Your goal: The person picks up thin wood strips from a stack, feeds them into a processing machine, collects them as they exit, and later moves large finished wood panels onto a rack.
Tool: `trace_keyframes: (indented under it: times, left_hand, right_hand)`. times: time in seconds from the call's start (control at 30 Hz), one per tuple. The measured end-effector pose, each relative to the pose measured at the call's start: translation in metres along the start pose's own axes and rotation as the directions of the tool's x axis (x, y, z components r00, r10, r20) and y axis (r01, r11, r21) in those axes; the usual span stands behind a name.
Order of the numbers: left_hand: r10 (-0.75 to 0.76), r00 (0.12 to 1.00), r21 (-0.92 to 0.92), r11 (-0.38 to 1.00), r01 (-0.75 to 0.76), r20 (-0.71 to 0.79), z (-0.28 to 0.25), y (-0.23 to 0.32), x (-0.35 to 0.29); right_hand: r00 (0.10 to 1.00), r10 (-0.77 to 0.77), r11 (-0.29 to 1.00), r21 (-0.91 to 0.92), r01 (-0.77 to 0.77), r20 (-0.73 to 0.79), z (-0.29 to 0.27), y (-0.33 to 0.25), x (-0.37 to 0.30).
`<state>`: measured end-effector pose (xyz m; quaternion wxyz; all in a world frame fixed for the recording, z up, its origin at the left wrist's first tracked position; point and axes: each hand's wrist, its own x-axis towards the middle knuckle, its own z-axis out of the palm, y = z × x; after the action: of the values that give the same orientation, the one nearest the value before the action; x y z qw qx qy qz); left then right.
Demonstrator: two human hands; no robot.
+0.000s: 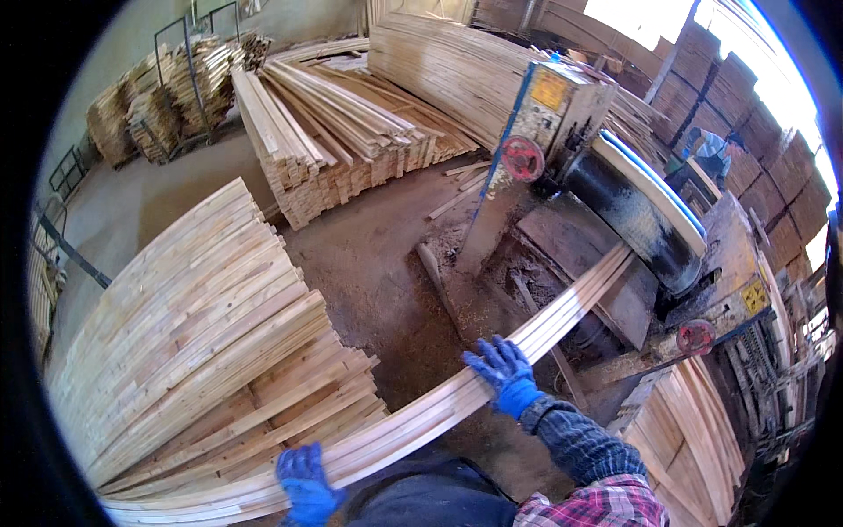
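Note:
A bundle of several long, pale wooden strips runs from the lower left up to the planing machine, its far end under the black hood. My right hand, in a blue glove, lies across the strips with its fingers over their far edge. Nearer to me, my left hand, also in a blue glove, grips the near side of the same bundle. The undersides of the strips and both thumbs are hidden.
A large stack of boards stands close on the left. Another lumber stack lies beyond it, and more boards are at the lower right. Red handwheels stick out from the machine. A person is behind it.

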<state>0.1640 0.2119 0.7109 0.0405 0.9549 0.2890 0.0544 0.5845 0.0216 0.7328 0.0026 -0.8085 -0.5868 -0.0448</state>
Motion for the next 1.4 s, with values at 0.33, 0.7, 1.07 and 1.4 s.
trace_keyframes:
  times: [0.33,0.7,1.07,1.4]
  left_hand:
    - [0.132,0.990,-0.290,0.951,-0.111,0.053,0.012,0.106,0.058]
    - [-0.230,0.953,0.186,0.963,0.194,0.198,-0.005,-0.074,-0.108]
    - [-0.291,0.888,0.151,0.956,0.253,0.355,0.008,0.051,0.004]
    - [-0.314,0.933,0.183,0.942,0.283,0.176,0.014,-0.040,-0.086]
  right_hand:
    - [0.882,-0.468,0.840,0.338,0.425,0.055,0.032,-0.048,0.002]
    - [0.979,-0.182,0.982,0.033,0.186,-0.097,0.054,0.096,-0.011]
    - [0.855,-0.518,0.831,0.217,0.511,-0.031,0.035,-0.034,0.024]
    - [0.771,-0.637,0.714,0.389,0.582,0.014,0.026,-0.051,0.048]
